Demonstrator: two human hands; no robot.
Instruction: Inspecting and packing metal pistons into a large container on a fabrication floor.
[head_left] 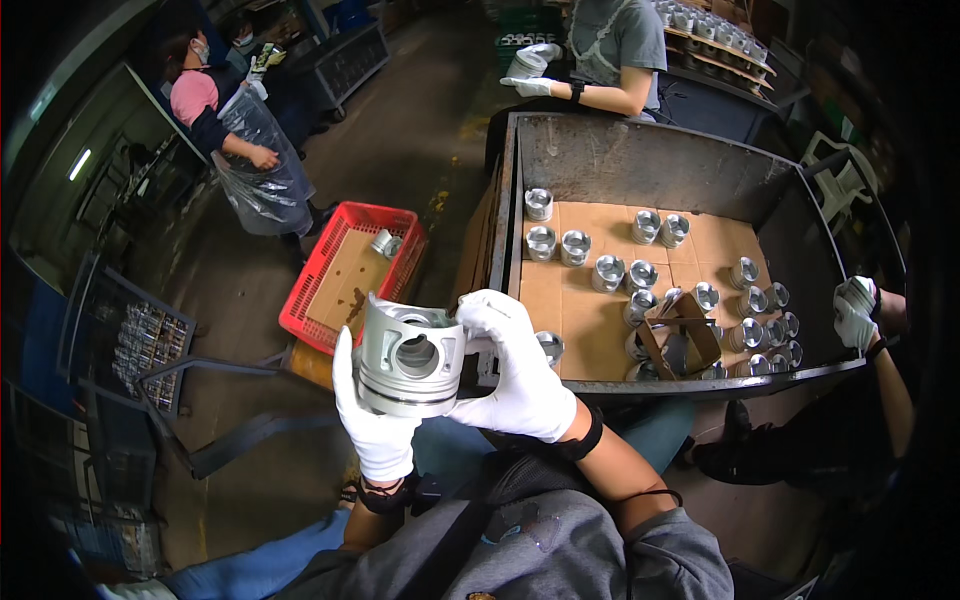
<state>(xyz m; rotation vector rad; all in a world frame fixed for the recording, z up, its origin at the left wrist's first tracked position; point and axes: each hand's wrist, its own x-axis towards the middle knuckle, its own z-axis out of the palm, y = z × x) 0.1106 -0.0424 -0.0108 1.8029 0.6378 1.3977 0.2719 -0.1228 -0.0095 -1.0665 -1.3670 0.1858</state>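
Observation:
A silvery metal engine piston [408,375] is held up in front of me between both white-gloved hands. Its ring grooves face down and a round pin hole shows in its side. My left hand [375,425] is closed about its left side and underside, with the thumb up along the skirt. At the right side, my right hand [520,375] grips it with fingers at the upper edge and thumb near the grooves. Just beyond stands a red plastic crate [408,222] with one piston [386,243] lying on its cardboard lining.
To the right, a deep metal bin [640,165] lined with cardboard holds several pistons [608,273] and a small open cardboard box [680,340]. Gloved co-workers [615,60] handle parts at its far and right sides. A metal frame [250,440] is at left; other people stand farther back.

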